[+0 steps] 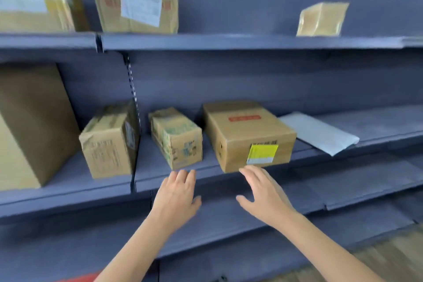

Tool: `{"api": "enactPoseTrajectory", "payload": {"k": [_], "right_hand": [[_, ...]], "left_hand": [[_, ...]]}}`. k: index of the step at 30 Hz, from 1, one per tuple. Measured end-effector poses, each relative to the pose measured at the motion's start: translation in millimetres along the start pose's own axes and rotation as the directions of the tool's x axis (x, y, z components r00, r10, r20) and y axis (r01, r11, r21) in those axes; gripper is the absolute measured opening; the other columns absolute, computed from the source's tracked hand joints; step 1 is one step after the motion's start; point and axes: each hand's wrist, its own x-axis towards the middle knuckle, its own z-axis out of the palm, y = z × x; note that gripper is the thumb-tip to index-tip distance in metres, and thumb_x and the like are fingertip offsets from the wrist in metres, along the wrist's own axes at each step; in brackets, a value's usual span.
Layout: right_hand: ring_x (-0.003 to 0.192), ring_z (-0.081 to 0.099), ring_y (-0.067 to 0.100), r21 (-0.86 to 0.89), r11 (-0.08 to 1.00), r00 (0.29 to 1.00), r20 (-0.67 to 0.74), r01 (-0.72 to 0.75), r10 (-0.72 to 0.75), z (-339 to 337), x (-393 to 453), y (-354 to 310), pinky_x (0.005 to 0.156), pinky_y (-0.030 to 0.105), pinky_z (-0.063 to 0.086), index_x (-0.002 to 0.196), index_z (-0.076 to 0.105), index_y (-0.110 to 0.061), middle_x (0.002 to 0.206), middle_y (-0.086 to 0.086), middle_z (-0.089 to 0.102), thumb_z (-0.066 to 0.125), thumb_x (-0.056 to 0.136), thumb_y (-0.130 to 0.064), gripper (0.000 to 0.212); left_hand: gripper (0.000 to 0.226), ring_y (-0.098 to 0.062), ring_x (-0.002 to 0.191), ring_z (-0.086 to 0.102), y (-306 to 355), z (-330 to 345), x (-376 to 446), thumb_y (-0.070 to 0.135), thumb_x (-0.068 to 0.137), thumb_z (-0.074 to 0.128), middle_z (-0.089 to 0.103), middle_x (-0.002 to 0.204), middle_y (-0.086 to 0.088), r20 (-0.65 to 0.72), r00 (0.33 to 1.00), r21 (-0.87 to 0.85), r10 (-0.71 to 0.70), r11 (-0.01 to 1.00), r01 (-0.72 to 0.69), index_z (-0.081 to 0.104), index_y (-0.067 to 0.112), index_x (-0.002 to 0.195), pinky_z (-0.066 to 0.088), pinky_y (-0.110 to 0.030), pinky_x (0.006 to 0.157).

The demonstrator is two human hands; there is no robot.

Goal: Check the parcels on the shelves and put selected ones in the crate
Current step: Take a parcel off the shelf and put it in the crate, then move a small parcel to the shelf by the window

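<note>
both hands are spread wide and hold nothing. left hand (176, 197) and right hand (265, 192) reach for the box (247, 135) on the shelf (343, 160) edge. a one-sided grab could tip it off, or bump the small box (177, 137) beside it.

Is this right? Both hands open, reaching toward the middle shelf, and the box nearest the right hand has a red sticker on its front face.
Not quite. In the head view the sticker on the front face of the box is yellow and white, not red; the red mark is on its top. The rest holds: left hand and right hand are both open, reaching toward the middle shelf.
</note>
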Motion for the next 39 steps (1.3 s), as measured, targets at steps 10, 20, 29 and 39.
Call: {"api": "enactPoseTrajectory", "payload": {"k": [10, 20, 29, 39], "right_hand": [[0.137, 0.022, 0.007, 0.005, 1.000, 0.962, -0.272, 0.020, -0.017, -111, 8, 61, 0.109, 0.018, 0.019, 0.145, 0.020, -0.020, 0.148, -0.009, 0.027, 0.048, 0.091, -0.040, 0.064], [0.135, 0.027, 0.012, -0.057, 0.997, 0.924, -0.377, 0.047, -0.065, -197, -15, 181, 0.105, 0.019, 0.024, 0.141, 0.032, -0.017, 0.144, -0.005, 0.036, 0.052, 0.091, -0.033, 0.056], [0.134, 0.027, 0.013, -0.071, 0.992, 0.912, -0.393, 0.100, -0.120, -247, 2, 252, 0.101, 0.023, 0.030, 0.140, 0.034, -0.017, 0.143, -0.006, 0.037, 0.050, 0.092, -0.026, 0.051], [0.133, 0.030, 0.014, -0.091, 0.989, 0.849, -0.507, 0.117, -0.147, -285, 78, 291, 0.100, 0.028, 0.034, 0.139, 0.035, -0.017, 0.142, -0.004, 0.038, 0.051, 0.092, -0.026, 0.050]], "left_hand": [[0.050, -0.024, 0.063, 0.061, 33, -83, 85, 0.038, 0.063, 0.039, 0.062, 0.075, -0.003, -0.299, 0.953, 0.049, 0.036, 0.999, -0.022, 0.059, 0.008, 0.097, 0.052, -0.027, 0.054], [0.050, -0.025, 0.074, 0.062, 167, -106, 151, 0.037, 0.068, 0.040, 0.063, 0.086, -0.004, -0.307, 0.946, 0.054, 0.104, 0.994, -0.092, 0.061, 0.007, 0.101, 0.053, -0.029, 0.062], [0.051, -0.029, 0.092, 0.060, 231, -143, 196, 0.031, 0.076, 0.035, 0.062, 0.104, -0.007, -0.371, 0.928, -0.020, 0.026, 0.999, -0.036, 0.059, 0.005, 0.113, 0.054, -0.038, 0.072], [0.055, -0.037, 0.096, 0.056, 223, -173, 303, 0.033, 0.075, 0.036, 0.060, 0.107, -0.013, -0.430, 0.900, 0.075, 0.069, 0.996, -0.040, 0.056, 0.002, 0.116, 0.051, -0.041, 0.078]]}}
